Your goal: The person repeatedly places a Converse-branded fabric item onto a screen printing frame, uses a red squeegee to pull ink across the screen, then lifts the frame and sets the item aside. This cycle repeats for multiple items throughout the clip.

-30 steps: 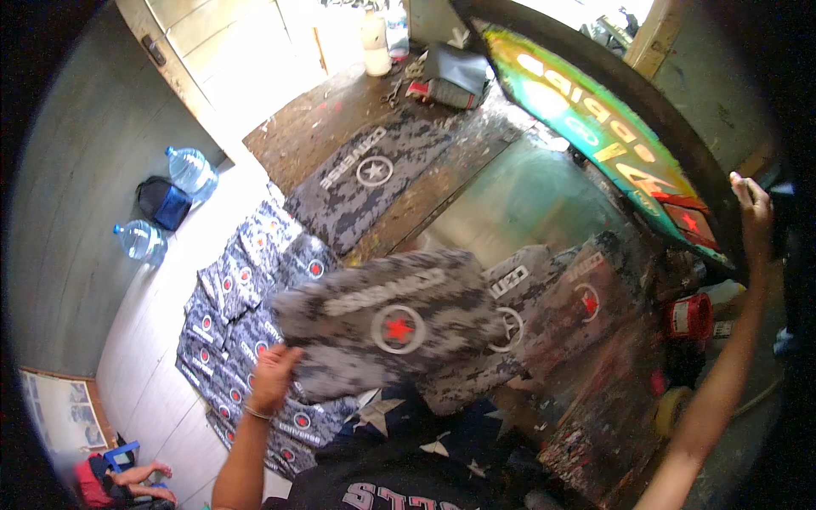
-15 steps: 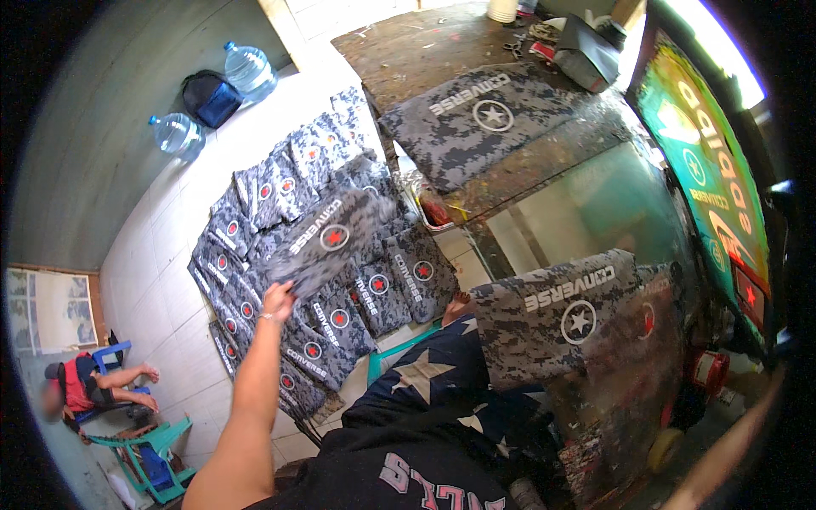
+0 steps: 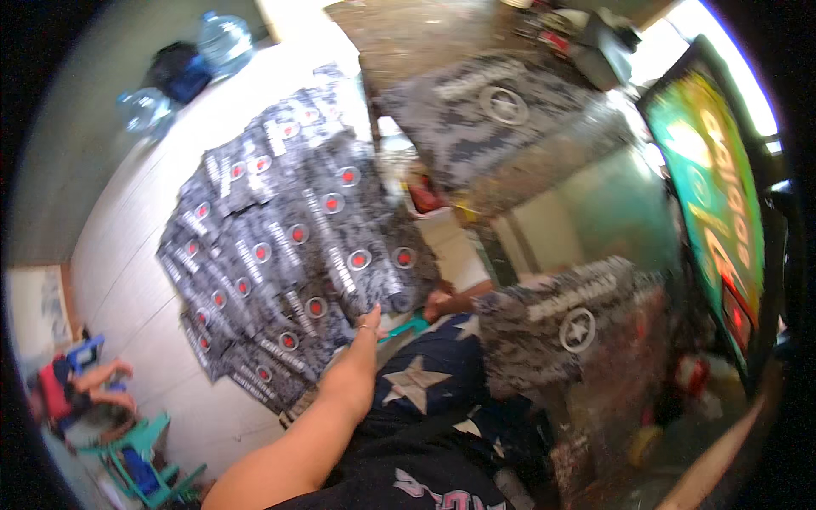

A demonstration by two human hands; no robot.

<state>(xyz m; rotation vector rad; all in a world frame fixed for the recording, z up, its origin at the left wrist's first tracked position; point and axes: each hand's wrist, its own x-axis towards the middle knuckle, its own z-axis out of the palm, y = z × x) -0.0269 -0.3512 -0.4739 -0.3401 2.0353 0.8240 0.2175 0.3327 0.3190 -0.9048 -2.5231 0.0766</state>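
Observation:
My left hand [image 3: 371, 321] is at the near edge of a grey-and-black camouflage fabric panel [image 3: 374, 280] with a red star in a white ring. Its blurred fingers look closed on that edge. The panel lies over many similar printed panels [image 3: 263, 229], spread overlapping across the floor. My right forearm [image 3: 714, 455] shows at the lower right; the hand itself is out of the picture. Another camouflage panel, bearing a white star [image 3: 578, 330], hangs over a stained board at my right.
A worktable [image 3: 408, 42] holds one more camouflage panel [image 3: 501, 106]. A coloured printing screen [image 3: 710, 178] leans at right. Water jugs [image 3: 223, 47] and a dark backpack [image 3: 178, 72] stand by the wall. A person [image 3: 64, 387] sits near a green chair [image 3: 140, 455]. A bare hand or foot [image 3: 438, 302] shows beside the panels.
My left hand has come right and toward me. The panel it held in the air now lies on the others. The view has shifted slightly and is blurred.

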